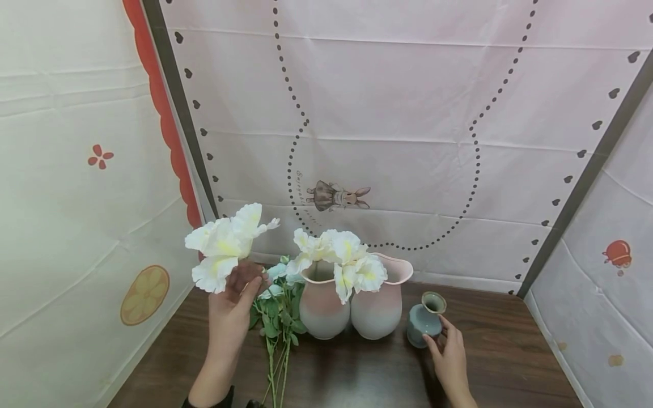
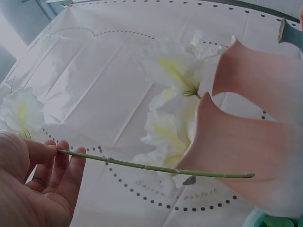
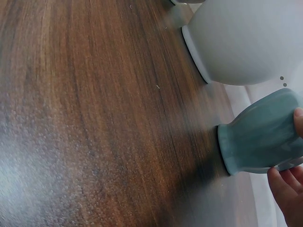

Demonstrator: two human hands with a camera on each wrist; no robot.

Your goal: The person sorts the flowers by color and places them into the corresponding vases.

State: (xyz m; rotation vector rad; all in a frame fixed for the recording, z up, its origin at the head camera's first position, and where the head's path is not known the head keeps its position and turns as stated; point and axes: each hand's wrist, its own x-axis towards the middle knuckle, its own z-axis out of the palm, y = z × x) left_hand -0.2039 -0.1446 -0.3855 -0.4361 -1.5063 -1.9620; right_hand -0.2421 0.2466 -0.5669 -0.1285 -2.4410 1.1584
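White artificial flower stem (image 1: 224,246), raised left of the vases, is pinched between thumb and fingers of the left hand (image 1: 232,309); the wrist view shows its green stalk (image 2: 156,166) crossing in front of the pink double vase (image 1: 352,306). Two joined pink bellies hold one white bouquet (image 1: 339,258). More stems (image 1: 278,323) lie on the wooden table (image 1: 357,374), their count unclear. One small blue-green vase (image 1: 424,320) stands beside, the right hand (image 1: 449,354) curled around it. Backdrop lettering beside the rabbit print (image 1: 339,195) is unreadable.
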